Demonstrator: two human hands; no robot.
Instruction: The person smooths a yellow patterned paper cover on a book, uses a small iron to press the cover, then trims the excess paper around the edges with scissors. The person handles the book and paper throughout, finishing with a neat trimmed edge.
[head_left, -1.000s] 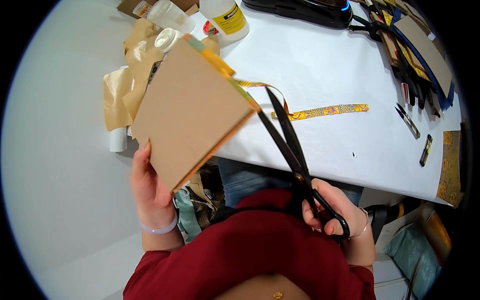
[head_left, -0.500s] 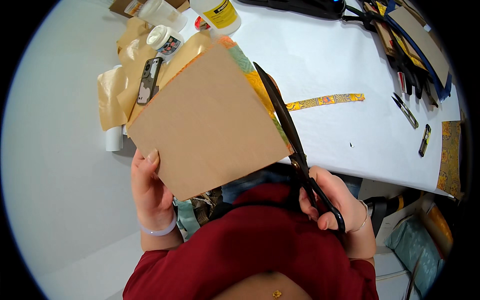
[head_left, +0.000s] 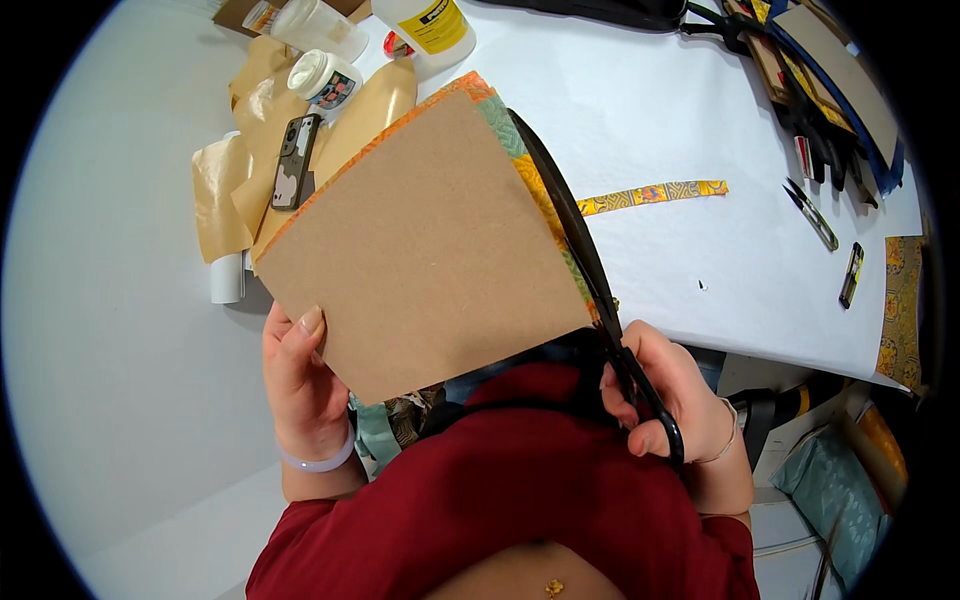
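My left hand (head_left: 300, 365) grips the lower left corner of a stiff tan board (head_left: 425, 245), thumb on top and fingers underneath. Patterned fabric (head_left: 535, 180) in orange, green and yellow shows along the board's upper left and right edges. In my right hand (head_left: 665, 395) are large black scissors (head_left: 580, 235), fingers through the handles. Their blades run along the fabric on the board's right edge and look nearly closed; the lower blade is mostly hidden. Beyond the blades, a narrow strip of yellow patterned fabric (head_left: 655, 197) lies on the white table.
At the left are tan paper (head_left: 220, 195), a phone (head_left: 296, 165) and an open white jar (head_left: 325, 80). A bottle with a yellow label (head_left: 435, 30) stands behind. Thread snips (head_left: 810, 215) and a small cutter (head_left: 851, 276) lie at the right, below stacked boards (head_left: 840, 80).
The board has tilted slightly and shifted a little right, showing more fabric along its edges. The scissor blades have closed further, and my right hand has moved slightly.
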